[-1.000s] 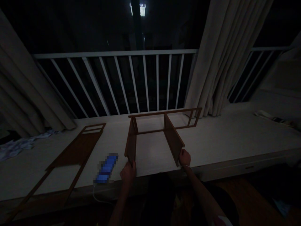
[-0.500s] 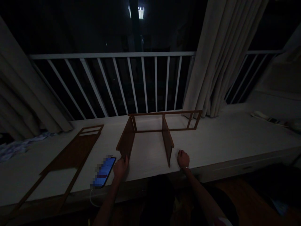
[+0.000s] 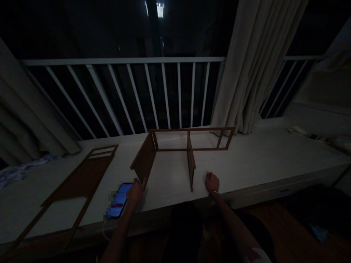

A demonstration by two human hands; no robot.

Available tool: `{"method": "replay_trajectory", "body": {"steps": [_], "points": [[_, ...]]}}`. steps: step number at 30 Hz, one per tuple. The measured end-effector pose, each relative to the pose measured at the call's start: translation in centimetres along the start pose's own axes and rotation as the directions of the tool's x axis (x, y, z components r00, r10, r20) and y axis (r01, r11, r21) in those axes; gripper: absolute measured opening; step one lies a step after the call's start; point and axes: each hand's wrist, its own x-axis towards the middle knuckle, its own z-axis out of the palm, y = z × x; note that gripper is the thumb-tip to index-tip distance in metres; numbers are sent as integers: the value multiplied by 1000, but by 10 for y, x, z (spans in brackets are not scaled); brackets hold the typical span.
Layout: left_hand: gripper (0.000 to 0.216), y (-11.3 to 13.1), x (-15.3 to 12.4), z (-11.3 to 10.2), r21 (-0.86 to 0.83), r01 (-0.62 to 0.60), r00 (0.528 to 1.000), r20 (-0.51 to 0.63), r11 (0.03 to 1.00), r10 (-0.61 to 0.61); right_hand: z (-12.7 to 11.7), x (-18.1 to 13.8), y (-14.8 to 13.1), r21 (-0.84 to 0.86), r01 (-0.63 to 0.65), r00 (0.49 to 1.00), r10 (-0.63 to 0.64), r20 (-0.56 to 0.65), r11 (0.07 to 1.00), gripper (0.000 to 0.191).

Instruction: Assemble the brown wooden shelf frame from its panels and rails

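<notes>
A brown wooden frame assembly [image 3: 189, 140] stands on the white ledge [image 3: 260, 160], with two panels jutting toward me. My left hand [image 3: 136, 190] lies by the near end of the left panel [image 3: 143, 160], its fingers touching the panel's lower edge, right beside a lit phone [image 3: 118, 200]. My right hand [image 3: 212, 182] rests curled on the ledge, a little to the right of the middle panel [image 3: 190, 164], not touching it. The scene is very dark.
A flat brown panel [image 3: 82, 179] with cut-outs lies on the ledge at the left. A white railing [image 3: 153, 91] and curtains [image 3: 255, 62] stand behind. Crumpled cloth [image 3: 19, 170] sits far left; small items [image 3: 307, 133] lie at the far right.
Both panels have swung leftward. My right hand has let go of the middle panel and now rests on the ledge. My left hand slid left toward the phone.
</notes>
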Motion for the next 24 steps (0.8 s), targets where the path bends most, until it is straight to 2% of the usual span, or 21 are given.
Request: {"method": "replay_trajectory", "body": {"steps": [2,4,6,9,11,13,16,18,21,24], "points": [[53,0,-19,4,-2,-5,999,-32,1000,5,0,0,0,-6,-8,1000,8,-5,1000,36],[43,3,-47,13,-23,-61,997,-52,998,60,1,0,0,-8,-6,1000,6,-15,1000,35],[36,14,-79,24,-74,-92,996,-19,993,91,2,1,1,-3,6,1000,-6,-14,1000,35],[32,45,-121,39,-253,-249,966,5,935,258,1,0,1,5,19,1000,-19,-1,1000,35],[34,71,-136,45,-307,-314,940,33,898,340,0,0,1,7,19,1000,-19,0,1000,35],[36,99,-138,46,-336,-358,920,35,871,391,-1,-1,1,6,11,1000,-11,-5,1000,34],[39,135,-125,43,-374,-396,894,50,839,445,-2,-2,1,1,2,1000,-2,-18,1000,34],[48,155,-113,39,-373,-376,899,73,848,431,-2,-2,1,2,11,1000,-11,-27,1000,35],[72,179,-101,35,-402,-345,893,137,848,428,-1,-2,2,0,18,999,-18,-30,1000,35],[83,195,-98,34,-404,-376,865,170,834,472,1,-1,3,-15,10,999,-11,-38,1000,34]]}}
